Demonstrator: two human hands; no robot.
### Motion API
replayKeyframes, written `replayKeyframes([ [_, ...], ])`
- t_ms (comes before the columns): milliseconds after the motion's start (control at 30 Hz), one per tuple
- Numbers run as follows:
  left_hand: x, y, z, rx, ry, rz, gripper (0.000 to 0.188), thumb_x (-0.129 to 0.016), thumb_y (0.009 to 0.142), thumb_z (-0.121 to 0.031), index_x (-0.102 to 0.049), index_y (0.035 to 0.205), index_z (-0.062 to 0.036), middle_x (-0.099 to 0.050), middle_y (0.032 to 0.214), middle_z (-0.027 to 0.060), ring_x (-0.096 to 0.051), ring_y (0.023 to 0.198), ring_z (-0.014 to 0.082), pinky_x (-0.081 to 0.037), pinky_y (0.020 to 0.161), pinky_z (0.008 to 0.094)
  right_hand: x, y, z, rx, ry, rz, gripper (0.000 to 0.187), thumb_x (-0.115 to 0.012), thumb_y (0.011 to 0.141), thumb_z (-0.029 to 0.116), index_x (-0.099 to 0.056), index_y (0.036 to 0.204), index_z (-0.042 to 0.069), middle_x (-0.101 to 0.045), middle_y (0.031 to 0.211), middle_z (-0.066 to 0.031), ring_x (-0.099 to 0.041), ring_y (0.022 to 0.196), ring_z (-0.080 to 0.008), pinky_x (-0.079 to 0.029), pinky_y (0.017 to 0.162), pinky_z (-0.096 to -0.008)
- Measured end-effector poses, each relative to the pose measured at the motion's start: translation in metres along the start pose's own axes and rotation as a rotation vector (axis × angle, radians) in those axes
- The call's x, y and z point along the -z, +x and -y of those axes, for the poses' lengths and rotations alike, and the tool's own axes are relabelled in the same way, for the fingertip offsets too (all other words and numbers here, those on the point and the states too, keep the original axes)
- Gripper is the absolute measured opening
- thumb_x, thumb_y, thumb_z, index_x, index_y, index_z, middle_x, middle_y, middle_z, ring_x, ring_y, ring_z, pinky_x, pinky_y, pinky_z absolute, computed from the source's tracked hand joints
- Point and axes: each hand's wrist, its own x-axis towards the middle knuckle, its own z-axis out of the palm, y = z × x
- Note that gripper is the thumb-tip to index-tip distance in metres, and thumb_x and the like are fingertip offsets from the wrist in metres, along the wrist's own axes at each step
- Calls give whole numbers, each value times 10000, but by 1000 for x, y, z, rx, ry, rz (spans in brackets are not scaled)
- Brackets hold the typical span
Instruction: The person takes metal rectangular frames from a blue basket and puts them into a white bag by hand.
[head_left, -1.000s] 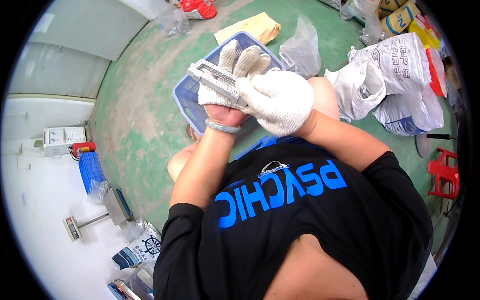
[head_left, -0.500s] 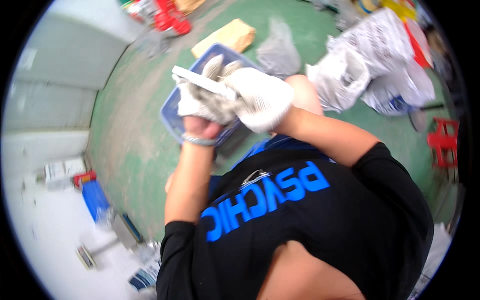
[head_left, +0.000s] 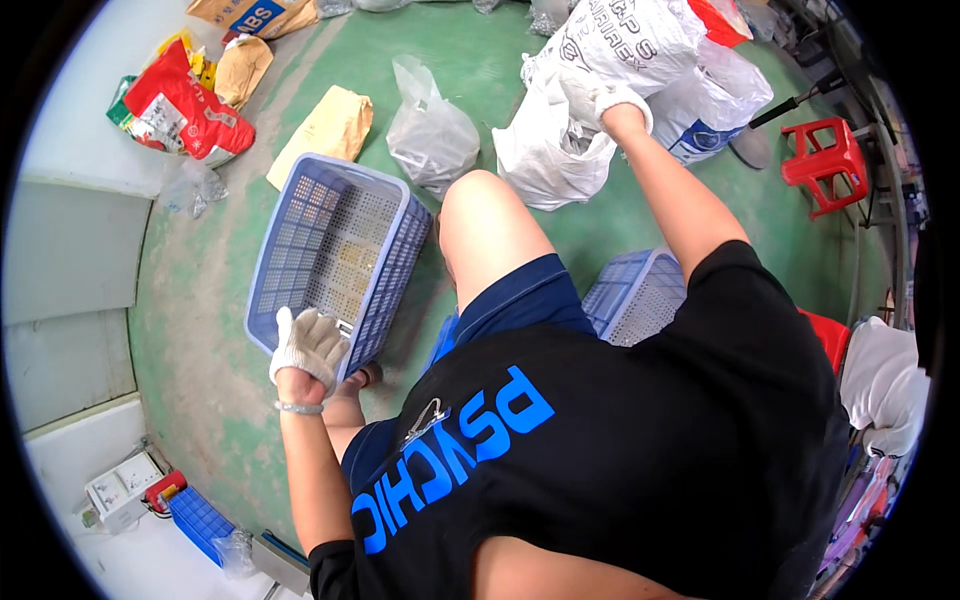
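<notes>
My left hand [head_left: 308, 345], in a white knitted glove, is at the near rim of a blue plastic basket [head_left: 395, 265]. Its thumb stands away from the fingers, and no object shows in the palm. Beside those fingers, a small white piece [head_left: 345, 328] lies in the basket. Far to the right, my gloved right hand [head_left: 592, 98] reaches to the mouth of a white woven sack [head_left: 550, 160]. The glove blends with the sack, so its fingers are hard to make out.
A clear plastic bag [head_left: 432, 135] and a brown paper sack [head_left: 325, 135] stand beyond the basket. Another blue basket [head_left: 635, 295] sits by my right side. Further right is a red stool [head_left: 825, 165]. A red bag [head_left: 190, 105] lies far left.
My hands were together over the basket with a white strip between them. They have parted: the right went to the white sack, the left to the basket's near rim. The view has shifted.
</notes>
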Motion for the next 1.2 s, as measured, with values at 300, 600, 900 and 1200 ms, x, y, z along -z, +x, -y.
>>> replayKeyframes([
  [300, 19, 10, 21, 86, 87, -154, 630, -534, 850, -574, -483, 1231, -75, -550, 1133, 117, -521, 973, 278, -464, 824, 429, -124, 73, -28, 352, -53, -96, 440, -519, 869, 301, -535, 1239, 64, -575, 1206, -153, -544, 1061, -285, -415, 897, -356],
  [600, 26, 7, 36, 223, 165, -218, 504, -489, 861, -559, -499, 1121, -128, -541, 1030, 71, -527, 923, 245, -468, 753, 384, -190, 85, -19, -324, 735, 480, 371, -482, 844, 193, -599, 1134, -7, -586, 1152, -220, -552, 1062, -342, -429, 891, -434],
  [900, 21, 16, 39, 248, 249, -235, 689, -558, 821, -602, -454, 1266, -86, -533, 1144, 130, -522, 1027, 284, -479, 815, 415, -237, 120, -33, -48, 179, 503, 335, -559, 808, 220, -650, 1057, 15, -639, 1035, -174, -597, 906, -277, -466, 799, -391],
  [1200, 10, 15, 39, 237, 299, -287, 517, -547, 844, -579, -567, 1067, -113, -631, 935, 61, -596, 828, 216, -468, 747, 366, -221, 123, -29, -338, 662, 369, 561, -706, 763, 303, -560, 1230, 28, -558, 1240, -135, -554, 1035, -252, -451, 848, -381],
])
